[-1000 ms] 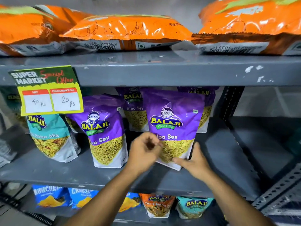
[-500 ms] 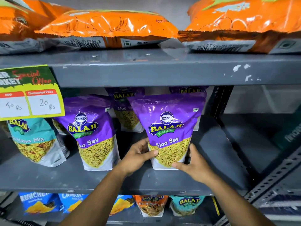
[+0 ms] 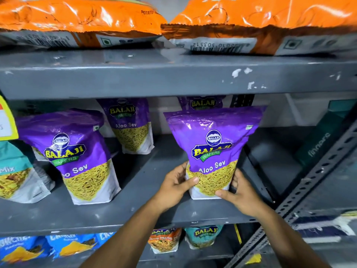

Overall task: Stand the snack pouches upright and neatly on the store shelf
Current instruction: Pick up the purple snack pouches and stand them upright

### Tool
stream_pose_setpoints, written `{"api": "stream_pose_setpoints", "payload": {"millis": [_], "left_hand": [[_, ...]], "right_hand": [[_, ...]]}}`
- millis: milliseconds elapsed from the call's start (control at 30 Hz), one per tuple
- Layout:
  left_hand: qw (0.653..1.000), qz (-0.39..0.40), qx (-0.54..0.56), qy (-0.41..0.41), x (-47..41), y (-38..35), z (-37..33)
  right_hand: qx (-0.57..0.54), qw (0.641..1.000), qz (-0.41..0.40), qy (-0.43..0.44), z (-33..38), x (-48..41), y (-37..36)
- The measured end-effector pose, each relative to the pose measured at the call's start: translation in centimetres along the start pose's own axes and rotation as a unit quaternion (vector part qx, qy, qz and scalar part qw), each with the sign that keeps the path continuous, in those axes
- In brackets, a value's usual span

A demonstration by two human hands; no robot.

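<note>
A purple Aloo Sev pouch (image 3: 213,144) stands upright on the grey middle shelf (image 3: 146,207), near its right end. My left hand (image 3: 174,185) grips its lower left side and my right hand (image 3: 238,192) grips its lower right corner. Another purple Aloo Sev pouch (image 3: 75,155) stands at the front left, leaning slightly. Two more purple pouches stand at the back, one (image 3: 129,124) in the middle and one (image 3: 202,103) mostly hidden behind the held pouch. A teal Mix pouch (image 3: 15,175) stands at the far left.
Large orange chip bags (image 3: 81,18) lie flat on the shelf above. A yellow price tag (image 3: 5,120) hangs at the left edge. Blue, orange and teal pouches (image 3: 201,236) sit on the shelf below. A perforated metal upright (image 3: 313,180) and a dark teal box (image 3: 318,144) are on the right.
The pouch in my hands has gone from tilted to upright and now rests on the shelf further right. Both hands stayed on its lower sides. The view has shifted right.
</note>
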State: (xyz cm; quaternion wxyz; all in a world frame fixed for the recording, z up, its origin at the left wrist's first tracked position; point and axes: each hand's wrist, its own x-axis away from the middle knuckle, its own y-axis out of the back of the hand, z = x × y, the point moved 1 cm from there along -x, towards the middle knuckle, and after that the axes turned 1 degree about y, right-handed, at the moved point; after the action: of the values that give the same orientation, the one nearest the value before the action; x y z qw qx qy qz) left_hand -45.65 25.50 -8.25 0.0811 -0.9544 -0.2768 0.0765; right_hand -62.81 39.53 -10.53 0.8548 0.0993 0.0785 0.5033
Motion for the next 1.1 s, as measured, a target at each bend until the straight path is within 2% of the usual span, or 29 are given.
{"api": "stream_pose_setpoints", "payload": {"millis": [467,600,700,800,967,1100], "left_hand": [[1.000,0.002,0.002,0.030,0.5,-0.5,-0.3],[0.999,-0.005,0.034,0.040,0.4,-0.2,-0.5],[0.996,-0.028,0.079,0.011,-0.3,-0.5,-2.9],[0.993,-0.060,0.088,-0.055,-1.9,-1.1,-7.0],[0.990,-0.091,0.021,-0.110,-4.8,-1.7,-12.8],[0.981,-0.143,0.015,-0.128,-5.6,-2.2,-13.7]], "right_hand": [[-0.014,1.000,0.000,0.000,-0.3,0.4,0.1],[-0.001,1.000,-0.010,-0.006,-0.5,0.4,0.1],[0.011,1.000,-0.010,0.001,-0.7,0.2,0.1],[0.028,1.000,-0.007,0.001,-0.9,0.1,0.1],[0.020,1.000,-0.014,0.000,-0.7,0.2,-0.1],[0.024,1.000,-0.014,-0.007,-0.6,0.2,-0.1]]}}
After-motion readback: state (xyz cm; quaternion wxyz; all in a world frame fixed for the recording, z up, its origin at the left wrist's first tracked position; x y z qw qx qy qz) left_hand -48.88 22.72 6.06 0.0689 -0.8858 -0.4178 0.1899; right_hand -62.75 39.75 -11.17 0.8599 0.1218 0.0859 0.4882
